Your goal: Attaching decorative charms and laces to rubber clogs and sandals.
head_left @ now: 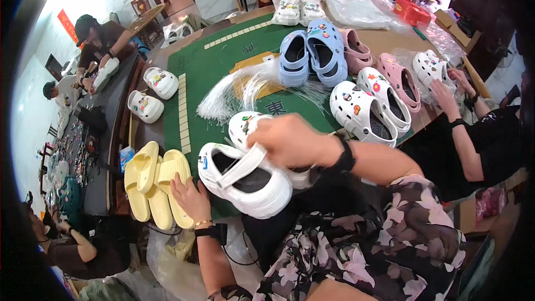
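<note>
My right hand, a little blurred, is closed at the raised heel strap of a white clog near the table's front edge. A second white clog with charms sits just behind it, partly covered by that hand. With fingers stretched out, my left hand lies between the clog's toe and several pale yellow slides, touching the slides' edge. Loose white strands are spread on the green mat beyond the clogs.
Blue clogs, white clogs and pink clogs stand to the right. Another white pair is at the left edge. Co-workers handle shoes across the table, at right and at a dark table on the left.
</note>
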`<state>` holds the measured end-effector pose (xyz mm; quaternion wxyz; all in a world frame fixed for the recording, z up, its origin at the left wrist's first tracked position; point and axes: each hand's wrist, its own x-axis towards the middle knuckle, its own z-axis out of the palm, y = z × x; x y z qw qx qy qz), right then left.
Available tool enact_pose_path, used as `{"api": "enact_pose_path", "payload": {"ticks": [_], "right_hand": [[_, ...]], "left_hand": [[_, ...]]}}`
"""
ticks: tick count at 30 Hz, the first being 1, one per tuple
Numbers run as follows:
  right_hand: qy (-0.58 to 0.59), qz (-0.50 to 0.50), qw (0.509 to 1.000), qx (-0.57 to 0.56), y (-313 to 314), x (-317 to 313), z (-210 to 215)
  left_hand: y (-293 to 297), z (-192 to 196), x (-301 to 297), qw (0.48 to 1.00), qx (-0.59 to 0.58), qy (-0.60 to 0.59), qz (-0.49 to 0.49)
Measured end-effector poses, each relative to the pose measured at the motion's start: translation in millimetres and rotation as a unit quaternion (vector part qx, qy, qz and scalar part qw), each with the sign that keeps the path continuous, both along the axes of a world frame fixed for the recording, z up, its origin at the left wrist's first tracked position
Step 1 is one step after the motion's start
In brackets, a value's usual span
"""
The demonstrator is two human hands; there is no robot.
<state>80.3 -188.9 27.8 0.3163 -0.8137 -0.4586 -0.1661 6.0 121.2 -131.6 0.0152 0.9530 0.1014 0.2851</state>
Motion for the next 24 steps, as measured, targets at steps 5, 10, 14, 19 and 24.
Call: {"api": "enact_pose_path", "payload": {"ticks": [5,10,14,19,24], "right_hand": [[0.029,-0.06,0.99,0.127,-100.4,17.6,77.0],[-0.182,-0.269,0.939,0.115,-173.7,24.6,116.6],[-0.187,-0.342,0.92,-0.024,-221.2,62.1,88.0],[-0.049,-0.399,0.869,-0.289,-264.8,76.3,44.5],[-0.068,-0.32,0.903,-0.279,-168.3,79.6,92.3]], "left_hand": [[3.4,1.6,-4.6,1.0,-0.018,-0.004,-0.005],[6.7,3.0,-6.5,1.0,-0.005,-0.01,0.003],[13.9,-1.4,-8.3,1.0,-0.023,-0.017,-0.007],[0.5,-0.7,4.8,0.999,-0.027,-0.027,-0.023],[0.1,0.5,-7.6,0.999,-0.022,-0.019,0.014]]}}
